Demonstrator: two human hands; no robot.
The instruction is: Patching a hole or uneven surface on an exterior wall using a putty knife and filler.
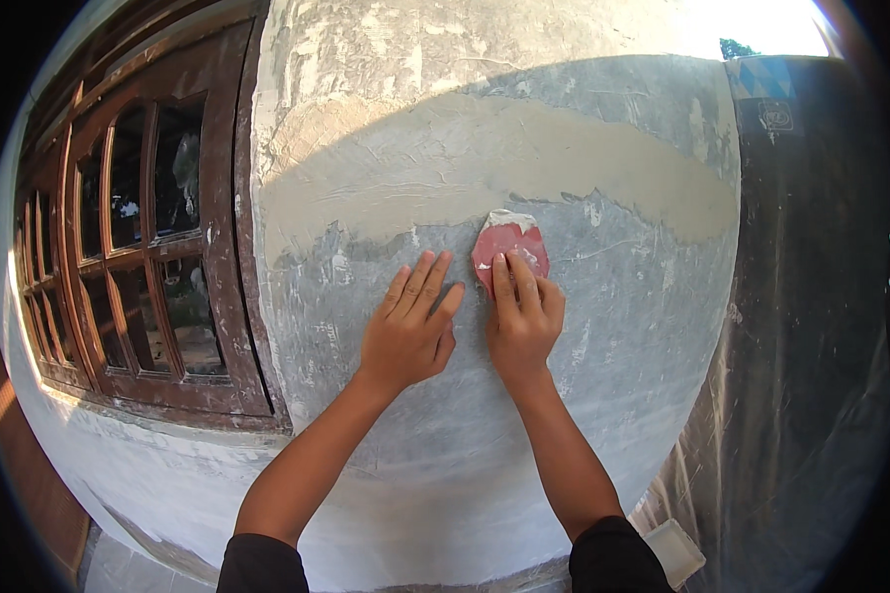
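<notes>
My left hand (410, 326) is at the grey plastered wall (346, 455), fingers extended with nothing held, resting on or very near the surface. Just to its right, my right hand (521, 321) grips a flat red scraper (504, 237) against the wall; white paste coats its top edge and speckles its face. Above both hands runs a wide, uneven band of beige filler (445, 148) over rough grey plaster with white streaks.
A wooden-framed window (249, 296) with small panes fills the left. A dark surface behind translucent sheeting (801, 326) stands at the right, with a white container (674, 553) low in front of it. Sunlight falls across the upper wall.
</notes>
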